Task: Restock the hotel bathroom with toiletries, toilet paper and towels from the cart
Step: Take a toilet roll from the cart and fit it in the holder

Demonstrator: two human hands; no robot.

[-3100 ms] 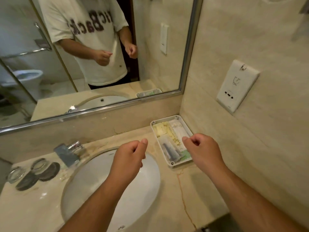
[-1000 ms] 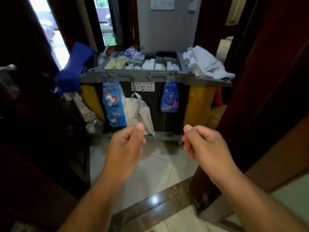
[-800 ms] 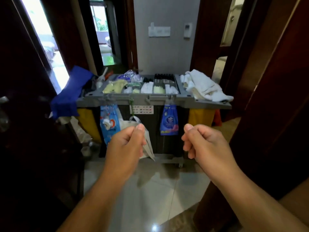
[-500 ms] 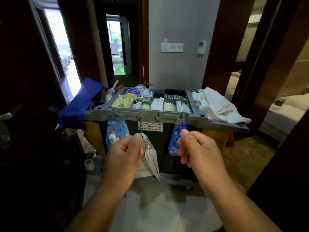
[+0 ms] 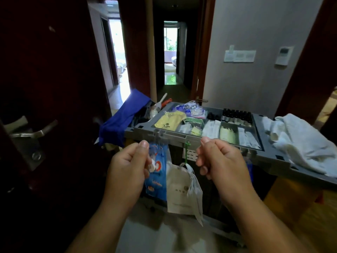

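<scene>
The cart [image 5: 175, 138] stands straight ahead of me, its grey top tray running left to right across my path, slanting a little down toward the right. My left hand [image 5: 127, 172] and right hand [image 5: 222, 168] are both up in front of its near rim, fingers [image 5: 205, 168] curled in with the thumbs laid on top, holding nothing. The toiletries lie just beyond my knuckles and a little above them: yellow packets [image 5: 169, 120] ahead of the left hand, white sachets [image 5: 211, 127] and the row of dark bottles [image 5: 235, 115] ahead of the right. The white towels [image 5: 300, 141] are heaped on the tray's right end, off to the side of my right hand, so that hand is the nearer one for them and for the sachets. I judge a short reach forward and over the rim is all that is needed. I cannot see any toilet paper from here. Against half a second ago, the cart is closer and fills more of my view, its rim now right behind my hands instead of above them; my hands keep the same curled, empty pose
</scene>
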